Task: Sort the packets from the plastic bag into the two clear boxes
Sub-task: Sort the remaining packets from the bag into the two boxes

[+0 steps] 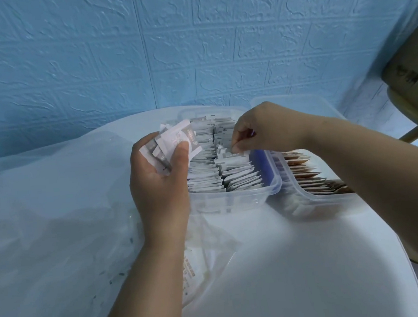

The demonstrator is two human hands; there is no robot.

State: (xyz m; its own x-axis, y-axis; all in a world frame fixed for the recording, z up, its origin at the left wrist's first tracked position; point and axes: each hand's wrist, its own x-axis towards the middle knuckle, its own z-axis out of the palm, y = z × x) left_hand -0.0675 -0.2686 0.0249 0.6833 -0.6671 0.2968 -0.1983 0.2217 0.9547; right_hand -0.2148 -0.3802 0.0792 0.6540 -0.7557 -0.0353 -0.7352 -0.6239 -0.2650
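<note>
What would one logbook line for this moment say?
left hand: holds bunch of white packets | right hand: pinches one packet in white-packet box | other box: brown packets | plastic bag: on table, left

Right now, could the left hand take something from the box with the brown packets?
Probably not easily. The left hand grips a bundle of white packets, so its fingers are full. The box with the brown packets lies beyond the box of white packets, and the right forearm crosses above it.

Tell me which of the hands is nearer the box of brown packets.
Right. The right hand pinches a packet beside the box of brown packets; the left hand is farther, left of the white-packet box.
</note>
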